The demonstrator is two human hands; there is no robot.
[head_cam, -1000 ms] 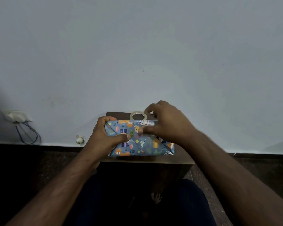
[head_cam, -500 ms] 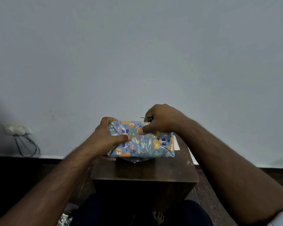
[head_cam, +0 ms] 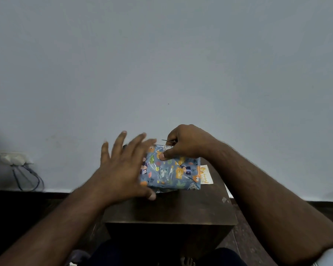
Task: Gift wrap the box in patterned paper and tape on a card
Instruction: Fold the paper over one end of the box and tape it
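Lifting off the wrapped box (head_cam: 169,169), the left hand (head_cam: 121,167) is now hovering with fingers spread, while the right hand (head_cam: 183,144) is pinching its far edge on the desk (head_cam: 181,208). Held at only one point, the loose fold may be springing open; the card (head_cam: 206,174) is lying just beside.

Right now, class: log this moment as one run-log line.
left hand: open, blurred | right hand: pinching box | card: untaped

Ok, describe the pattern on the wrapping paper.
Blue wrapping paper with orange cartoon animals and leaves, seen from the head view.
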